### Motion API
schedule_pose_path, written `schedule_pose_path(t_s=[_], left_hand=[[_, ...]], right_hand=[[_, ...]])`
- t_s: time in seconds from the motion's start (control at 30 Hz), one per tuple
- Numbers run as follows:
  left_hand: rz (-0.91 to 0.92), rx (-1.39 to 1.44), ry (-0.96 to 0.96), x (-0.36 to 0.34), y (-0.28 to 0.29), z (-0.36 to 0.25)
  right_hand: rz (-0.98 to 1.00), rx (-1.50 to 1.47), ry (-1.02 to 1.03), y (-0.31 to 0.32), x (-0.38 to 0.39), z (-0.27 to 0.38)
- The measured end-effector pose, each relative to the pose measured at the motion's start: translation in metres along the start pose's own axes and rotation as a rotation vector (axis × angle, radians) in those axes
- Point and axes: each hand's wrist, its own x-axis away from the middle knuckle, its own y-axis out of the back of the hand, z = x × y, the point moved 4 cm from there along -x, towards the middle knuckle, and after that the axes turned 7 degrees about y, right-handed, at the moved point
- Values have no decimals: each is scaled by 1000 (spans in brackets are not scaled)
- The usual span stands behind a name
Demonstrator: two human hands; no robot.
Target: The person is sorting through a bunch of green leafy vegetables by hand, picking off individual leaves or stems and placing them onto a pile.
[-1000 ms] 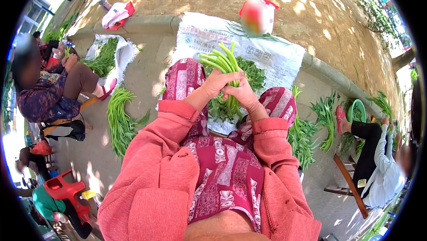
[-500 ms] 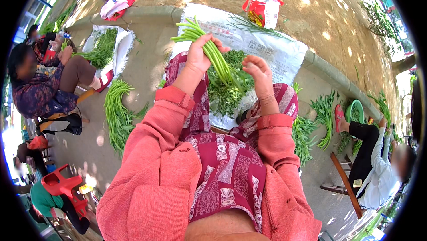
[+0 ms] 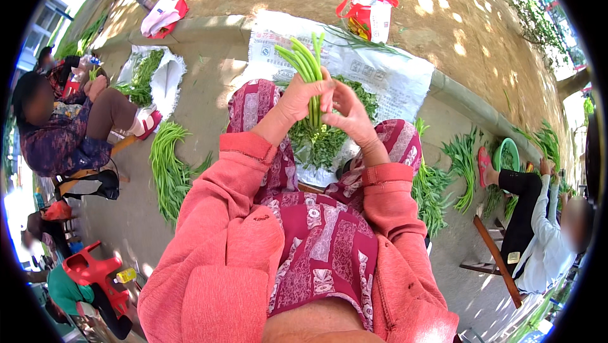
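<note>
Stems (image 3: 306,63) within fingers (image 3: 326,86) of left hand (image 3: 297,98)

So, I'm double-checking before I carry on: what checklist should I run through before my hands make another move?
1. Left hand closed around the green stems: ok.
2. Right hand gripping too: cannot tell; it is beside the stems, fingertips partly hidden.
3. Upper stem ends level: not ok; they fan out at uneven heights.
4. White sack under the leafy pile: ok.
5. Bunch's leaves separate from that pile: cannot tell; they blend together.
6. Red-and-white bag away from the hands: ok, at the sack's far edge.
</note>
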Motion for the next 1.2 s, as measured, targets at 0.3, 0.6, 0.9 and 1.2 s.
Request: schedule_pose_path(t_s=[0.3,0.6,0.9,1.2], left_hand=[[114,-415,9,5,-17,-1],[-281,-356,-85,17,-11,4],[-403,-317,-48,15,13,21],[-362,-458,-79,22,18,9]], right_hand=[[168,119,-102,-23,11,-22],[-30,693,145,-19,5,-20],[103,639,49,-24,4,-44],[245,755,-1,3,3,-4]])
